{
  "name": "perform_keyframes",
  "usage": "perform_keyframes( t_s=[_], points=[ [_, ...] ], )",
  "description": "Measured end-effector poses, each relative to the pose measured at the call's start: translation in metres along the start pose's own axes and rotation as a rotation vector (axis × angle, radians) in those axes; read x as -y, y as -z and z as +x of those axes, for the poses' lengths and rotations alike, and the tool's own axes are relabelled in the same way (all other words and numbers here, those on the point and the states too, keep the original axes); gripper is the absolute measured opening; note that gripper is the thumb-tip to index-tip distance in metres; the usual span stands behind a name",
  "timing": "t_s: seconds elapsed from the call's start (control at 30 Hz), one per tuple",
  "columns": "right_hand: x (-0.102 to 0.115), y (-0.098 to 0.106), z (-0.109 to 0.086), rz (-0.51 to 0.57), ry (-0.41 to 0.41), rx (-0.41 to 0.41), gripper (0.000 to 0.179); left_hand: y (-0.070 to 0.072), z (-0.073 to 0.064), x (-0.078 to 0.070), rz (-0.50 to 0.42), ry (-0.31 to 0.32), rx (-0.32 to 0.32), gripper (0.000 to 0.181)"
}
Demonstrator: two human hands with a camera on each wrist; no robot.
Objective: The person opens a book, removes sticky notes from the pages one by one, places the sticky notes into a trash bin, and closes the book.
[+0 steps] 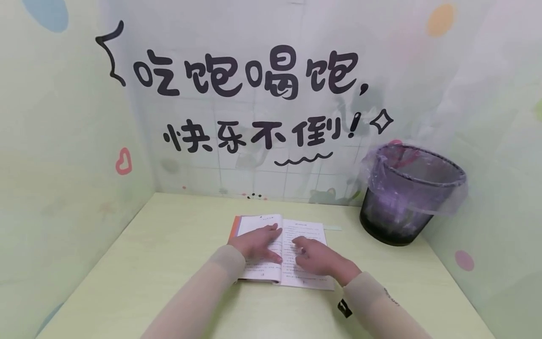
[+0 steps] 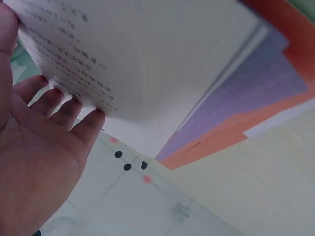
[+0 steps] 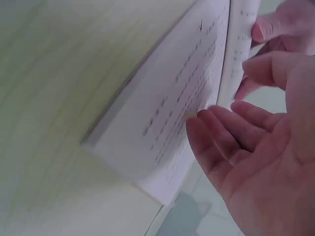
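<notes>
A printed book (image 1: 306,281) lies spread out on the table, with an orange and purple cover edge (image 1: 234,228) showing at its left. My left hand (image 1: 256,242) rests across the left page, fingers stretched toward the middle fold. In the left wrist view, the fingertips (image 2: 93,118) of that hand touch the page (image 2: 162,64). Over the right page, my right hand (image 1: 319,256) has loosely bent fingers and grips nothing. The right wrist view shows its fingertips (image 3: 194,123) right at the printed page (image 3: 142,152).
To the right at the back, a dark waste bin (image 1: 394,212) lined with a purple bag stands tilted in view. A pale strip (image 1: 333,228) sticks out beside the book's right edge. The pale table (image 1: 178,226) meets a wall (image 1: 254,28) with large black lettering.
</notes>
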State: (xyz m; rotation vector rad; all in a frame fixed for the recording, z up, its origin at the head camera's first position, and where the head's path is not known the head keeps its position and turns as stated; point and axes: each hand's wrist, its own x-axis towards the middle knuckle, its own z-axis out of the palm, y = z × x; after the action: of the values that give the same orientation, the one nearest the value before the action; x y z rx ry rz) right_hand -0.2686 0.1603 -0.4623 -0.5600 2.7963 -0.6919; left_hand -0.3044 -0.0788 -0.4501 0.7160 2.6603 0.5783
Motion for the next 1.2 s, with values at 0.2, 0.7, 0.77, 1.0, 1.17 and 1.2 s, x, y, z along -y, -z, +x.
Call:
perform_keyframes(
  t_s=[0.2, 0.7, 0.77, 1.0, 1.17, 1.2],
  points=[
    [-0.022, 0.008, -0.005, -0.129, -0.246, -0.196, 0.054, -0.002, -0.001, 0.000, -0.006, 0.029, -0.003, 0.101],
    [-0.038, -0.002, -0.008, -0.041, -0.373, -0.188, 0.068, -0.006, -0.002, 0.005, -0.077, 0.020, -0.020, 0.102],
    [-0.034, -0.001, -0.009, 0.004, -0.351, -0.217, 0.068, -0.005, -0.002, 0.005, -0.078, 0.028, -0.019, 0.101],
    [-0.014, -0.004, -0.011, 0.099, -0.251, -0.206, 0.074, -0.006, -0.002, 0.008, -0.095, 0.035, -0.013, 0.100],
    [-0.011, -0.008, -0.011, -0.001, -0.303, -0.201, 0.086, -0.006, -0.003, 0.009, -0.106, 0.013, -0.016, 0.100],
    [-0.012, -0.009, -0.011, -0.019, -0.320, -0.200, 0.088, -0.006, -0.003, 0.009, -0.108, 0.014, -0.017, 0.100]
  ],
)
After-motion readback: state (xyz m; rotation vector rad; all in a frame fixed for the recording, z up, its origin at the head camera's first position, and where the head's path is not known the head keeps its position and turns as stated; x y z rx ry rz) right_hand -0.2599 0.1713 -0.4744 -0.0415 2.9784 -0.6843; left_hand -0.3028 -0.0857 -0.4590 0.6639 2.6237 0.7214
